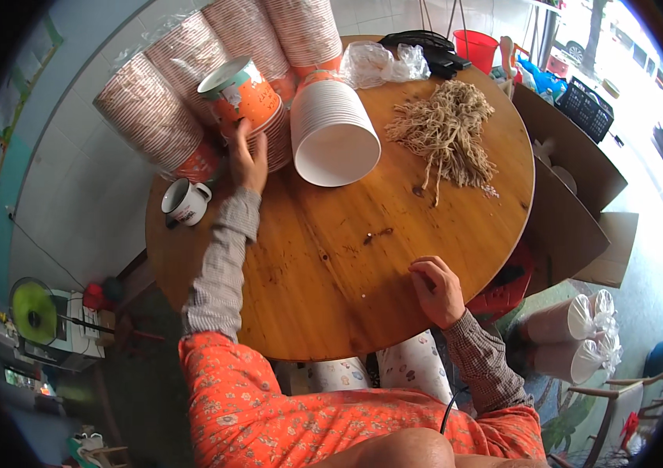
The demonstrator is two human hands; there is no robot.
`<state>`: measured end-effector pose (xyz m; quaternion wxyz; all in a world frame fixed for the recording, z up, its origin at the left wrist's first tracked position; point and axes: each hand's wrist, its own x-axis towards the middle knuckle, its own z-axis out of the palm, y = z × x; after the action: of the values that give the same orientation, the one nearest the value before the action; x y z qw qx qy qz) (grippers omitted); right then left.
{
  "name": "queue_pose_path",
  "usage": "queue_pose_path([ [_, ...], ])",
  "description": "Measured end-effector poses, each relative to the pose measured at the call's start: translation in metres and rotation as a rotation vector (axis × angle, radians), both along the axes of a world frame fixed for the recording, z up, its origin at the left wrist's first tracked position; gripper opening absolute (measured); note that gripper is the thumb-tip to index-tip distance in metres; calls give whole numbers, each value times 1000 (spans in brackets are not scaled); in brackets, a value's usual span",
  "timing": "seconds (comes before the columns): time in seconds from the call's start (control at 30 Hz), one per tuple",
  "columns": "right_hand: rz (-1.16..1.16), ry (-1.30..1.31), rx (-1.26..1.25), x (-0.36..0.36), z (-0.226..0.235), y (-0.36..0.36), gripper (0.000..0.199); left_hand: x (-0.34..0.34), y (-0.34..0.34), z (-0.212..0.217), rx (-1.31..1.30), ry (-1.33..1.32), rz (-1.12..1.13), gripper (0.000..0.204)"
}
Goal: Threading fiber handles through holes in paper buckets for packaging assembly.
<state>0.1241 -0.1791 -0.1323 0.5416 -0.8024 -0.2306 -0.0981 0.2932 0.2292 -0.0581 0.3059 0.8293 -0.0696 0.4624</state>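
Observation:
My left hand (249, 161) reaches across the table, its fingers closed against the near side of a stack of orange paper cups (239, 100) with a green band. Right of it a stack of white-inside paper cups (337, 136) lies tilted, its open mouth toward me. My right hand (438, 291) rests at the table's near right edge, fingers loosely curled in, with nothing visible in them. Close to my left forearm stands a white enamel mug (186, 202) with a dark rim. A bundle of beige strings (446, 131) lies at the far right of the tabletop.
Tall plastic-wrapped cup stacks (148, 113) line the far left of the round wooden table (308, 265). Crumpled clear plastic (378, 64) and black bags (429, 48) lie at the back. Open cardboard boxes (561, 210), a red bucket (475, 51) and bagged cups (561, 327) stand beyond the right edge.

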Motion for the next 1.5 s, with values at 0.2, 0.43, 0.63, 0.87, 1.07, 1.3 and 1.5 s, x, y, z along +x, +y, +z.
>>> queue_pose_path([
  [0.2,6,-27,1,2,-1,0,11,-18,-68,-75,-184,188,27,34],
  [0.43,13,378,226,86,-13,32,27,-19,-65,-90,-336,-46,235,26],
  [0.63,-199,-79,309,195,-8,107,34,-15,-71,-100,-364,-16,226,27],
  [0.87,-351,-120,301,208,7,143,25,-20,-59,-107,-373,0,200,23],
  [1.07,-250,-115,260,202,8,132,18,-30,-74,-94,-329,46,205,23],
  [1.3,122,37,181,178,21,115,58,-56,-53,-104,-487,75,-74,43],
  [1.5,-34,110,449,177,30,66,17,-121,-53,-69,-814,53,-136,40],
])
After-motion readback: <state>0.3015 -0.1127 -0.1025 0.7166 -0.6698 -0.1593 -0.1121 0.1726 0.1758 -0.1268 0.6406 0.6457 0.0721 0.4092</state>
